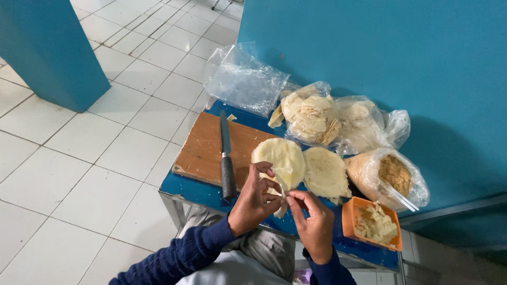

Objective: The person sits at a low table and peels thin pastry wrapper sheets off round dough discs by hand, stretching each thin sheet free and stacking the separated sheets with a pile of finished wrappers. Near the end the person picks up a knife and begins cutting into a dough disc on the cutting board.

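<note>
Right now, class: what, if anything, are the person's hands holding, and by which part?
Both the left hand and right hand pinch a thin, pale round wrapper at its lower edge, where it is folded to a point between the fingertips.

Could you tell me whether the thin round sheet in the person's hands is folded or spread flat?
Partly folded: the sheet fans out round on top, while both hands pinch its lower edge into a narrow pleat.
</note>
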Action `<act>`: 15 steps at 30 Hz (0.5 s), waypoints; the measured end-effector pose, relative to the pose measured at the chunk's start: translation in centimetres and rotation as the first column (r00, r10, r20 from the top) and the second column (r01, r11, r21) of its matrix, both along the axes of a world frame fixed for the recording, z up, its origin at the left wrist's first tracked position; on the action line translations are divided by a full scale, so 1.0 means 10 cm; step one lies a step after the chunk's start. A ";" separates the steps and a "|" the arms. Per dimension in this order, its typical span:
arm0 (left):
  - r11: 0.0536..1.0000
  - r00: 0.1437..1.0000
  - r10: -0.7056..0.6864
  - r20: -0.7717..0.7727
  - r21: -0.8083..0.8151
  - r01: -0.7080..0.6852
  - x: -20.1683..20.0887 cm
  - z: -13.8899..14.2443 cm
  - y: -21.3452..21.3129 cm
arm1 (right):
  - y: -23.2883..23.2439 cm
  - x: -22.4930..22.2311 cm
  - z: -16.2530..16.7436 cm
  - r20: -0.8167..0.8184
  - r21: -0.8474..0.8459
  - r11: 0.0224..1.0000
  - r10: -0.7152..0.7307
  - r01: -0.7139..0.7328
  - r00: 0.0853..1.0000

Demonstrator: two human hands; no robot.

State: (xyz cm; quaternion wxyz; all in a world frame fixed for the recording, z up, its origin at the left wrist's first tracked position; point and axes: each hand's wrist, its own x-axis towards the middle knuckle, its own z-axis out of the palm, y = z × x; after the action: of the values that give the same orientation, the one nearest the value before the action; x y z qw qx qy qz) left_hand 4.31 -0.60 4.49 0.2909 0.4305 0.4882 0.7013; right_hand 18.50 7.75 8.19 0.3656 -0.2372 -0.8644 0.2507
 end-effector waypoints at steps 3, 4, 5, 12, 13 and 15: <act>1.000 1.000 -0.011 0.025 -0.008 0.011 -0.03 -0.04 0.00 | -0.02 -0.01 -0.04 -0.005 0.040 0.999 0.010 -0.009 1.000; 1.000 0.998 -0.027 0.063 -0.004 0.028 -0.04 -0.05 -0.01 | -0.03 -0.01 -0.05 0.000 0.059 0.998 -0.003 0.003 1.000; 0.999 0.994 -0.044 0.101 0.000 0.045 -0.04 -0.07 -0.01 | -0.02 -0.01 -0.07 0.014 -0.001 1.000 -0.024 0.024 1.000; 0.975 0.927 -0.210 0.310 0.133 0.176 -0.07 -0.13 0.00 | 0.04 0.02 -0.12 -0.064 -0.419 0.905 0.051 -0.074 0.997; 0.975 0.923 -0.212 0.322 0.134 0.177 -0.07 -0.12 0.00 | 0.03 0.02 -0.12 -0.111 -0.438 0.890 0.088 -0.128 0.990; 0.978 0.928 -0.199 0.315 0.121 0.168 -0.08 -0.12 0.00 | 0.00 0.03 -0.14 -0.072 -0.346 0.935 0.056 -0.078 0.996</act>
State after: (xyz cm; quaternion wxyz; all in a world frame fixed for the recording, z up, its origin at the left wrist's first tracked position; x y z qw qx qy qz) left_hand 3.50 -0.59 3.30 0.4119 0.3653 0.3584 0.7539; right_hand 18.80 7.76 6.82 0.3353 -0.2608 -0.8025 0.4190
